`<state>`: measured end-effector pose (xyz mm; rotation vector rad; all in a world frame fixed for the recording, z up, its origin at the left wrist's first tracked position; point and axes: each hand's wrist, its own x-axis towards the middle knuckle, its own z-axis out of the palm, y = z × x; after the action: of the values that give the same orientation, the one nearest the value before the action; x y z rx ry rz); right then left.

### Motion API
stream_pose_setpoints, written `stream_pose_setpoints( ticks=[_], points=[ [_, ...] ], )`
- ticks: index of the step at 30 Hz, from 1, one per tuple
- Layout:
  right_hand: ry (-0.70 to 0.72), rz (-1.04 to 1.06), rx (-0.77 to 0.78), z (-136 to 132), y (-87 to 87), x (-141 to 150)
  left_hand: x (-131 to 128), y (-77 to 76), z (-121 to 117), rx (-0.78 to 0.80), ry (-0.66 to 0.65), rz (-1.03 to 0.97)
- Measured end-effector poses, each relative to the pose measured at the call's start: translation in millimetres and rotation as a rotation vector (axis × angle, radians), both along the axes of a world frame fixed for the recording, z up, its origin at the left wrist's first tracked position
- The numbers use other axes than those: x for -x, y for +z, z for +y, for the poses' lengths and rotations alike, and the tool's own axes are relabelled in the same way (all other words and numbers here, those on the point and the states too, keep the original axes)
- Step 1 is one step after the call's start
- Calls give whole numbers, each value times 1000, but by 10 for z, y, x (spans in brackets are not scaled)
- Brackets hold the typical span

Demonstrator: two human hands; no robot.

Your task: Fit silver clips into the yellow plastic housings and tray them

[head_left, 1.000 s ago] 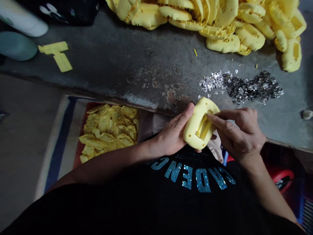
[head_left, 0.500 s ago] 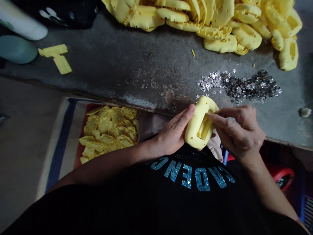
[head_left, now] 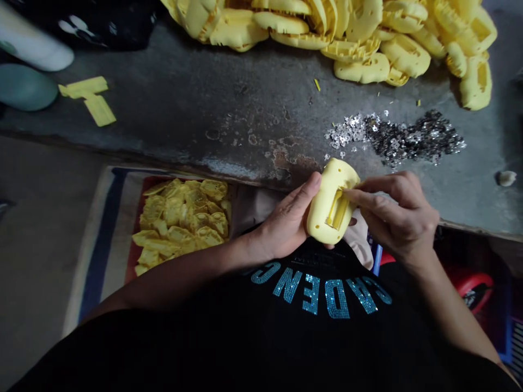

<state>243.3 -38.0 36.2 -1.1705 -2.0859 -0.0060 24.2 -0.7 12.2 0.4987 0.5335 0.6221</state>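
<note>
My left hand (head_left: 288,220) is wrapped round a yellow plastic shell (head_left: 321,209), thumb along its upper left side. The shell is rounded, with a long rectangular slot and small holes near its ends. At the upper end of the slot, the fingertips of my right hand (head_left: 396,212) are pinched together against the opening. Whatever they pinch, if anything, is too small or hidden to make out. Just beyond the hands, a pile of small shiny metal pieces (head_left: 408,139) lies on the grey worktop (head_left: 171,109).
A heap of similar yellow shells (head_left: 359,38) fills the back of the worktop. Flat yellow pieces (head_left: 100,109) lie at the left, near a green rounded object (head_left: 26,87). Below the edge, a red container (head_left: 133,256) holds thin yellow parts (head_left: 183,218). A small whitish lump (head_left: 506,178) sits far right.
The view has shifted slightly. Both hands stay on the yellow shell, and the right fingertips remain at the slot with hardly any visible movement.
</note>
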Motion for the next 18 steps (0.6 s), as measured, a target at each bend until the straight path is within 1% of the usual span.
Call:
stream_pose_setpoints(
  ticks=[3, 6, 10, 13, 15, 18],
  points=[
    [-79, 305, 117, -67, 32, -43, -26, 17, -33, 25, -5, -22],
    [-149, 543, 240, -180, -25, -70, -40, 18, -62, 58, -34, -48],
    [-162, 694, 415, -460, -171, -48, -52, 14, -89, 47, 9, -27],
    [-98, 751, 526, -671, -235, -39, -70, 34, -124, 9, -26, -37],
    [-104, 764, 504, -732, -232, -55, -83, 66, -168, -21, -51, -32],
    [-159, 717, 375, -661, -133, -98, -96, 151, -263, -88, -29, 49]
  ],
)
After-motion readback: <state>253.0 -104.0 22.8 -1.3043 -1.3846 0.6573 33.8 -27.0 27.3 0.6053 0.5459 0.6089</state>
